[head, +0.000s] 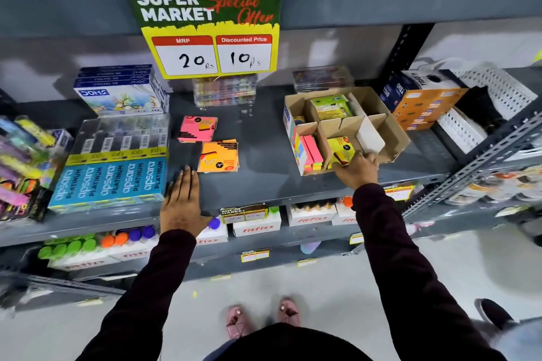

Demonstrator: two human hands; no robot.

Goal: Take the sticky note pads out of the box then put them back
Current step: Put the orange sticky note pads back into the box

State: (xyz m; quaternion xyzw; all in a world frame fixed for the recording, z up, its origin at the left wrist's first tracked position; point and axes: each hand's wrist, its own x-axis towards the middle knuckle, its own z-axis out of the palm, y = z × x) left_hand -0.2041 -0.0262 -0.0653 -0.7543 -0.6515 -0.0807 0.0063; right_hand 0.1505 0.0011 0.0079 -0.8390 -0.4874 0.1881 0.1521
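Cardboard box (390, 138) w/ divider strips sits on the grey metal shelf (264, 182), right of centre, top open, angled a bit. Right hand (358, 168) reaches into its near-middle compartment, fingers closed round a yellow sticky note pad (341, 151) in clear wrap w/ a dark label; pad is partly in the compartment, tilted, near edge under the fingers. Near-left compartment holds pink sticky strips (312, 152) standing on edge, w/ yellow-green ones at the front end. Back compartment has a green-yellow pad pack (330, 107), upright-ish. White block (370, 135) in the right-hand slot, prob. a plain pad but can't tell for sure. Two pads are out on the shelf, well left of the box: pink sticky note pad (198, 129) lying flat, and orange sticky note pad (218, 155) just in front of it, corners nearly touching; both wrapped, dark printed labels. Left hand (183, 202) rests flat on the shelf's front edge, palm down, fingers straight & together, holding nothing, tips just left of the orange pad, beside the blue Apsara Platinum pencil boxes (113, 179). Yellow price sign (209, 32) hangs above, reading MRP 20, discounted 10.
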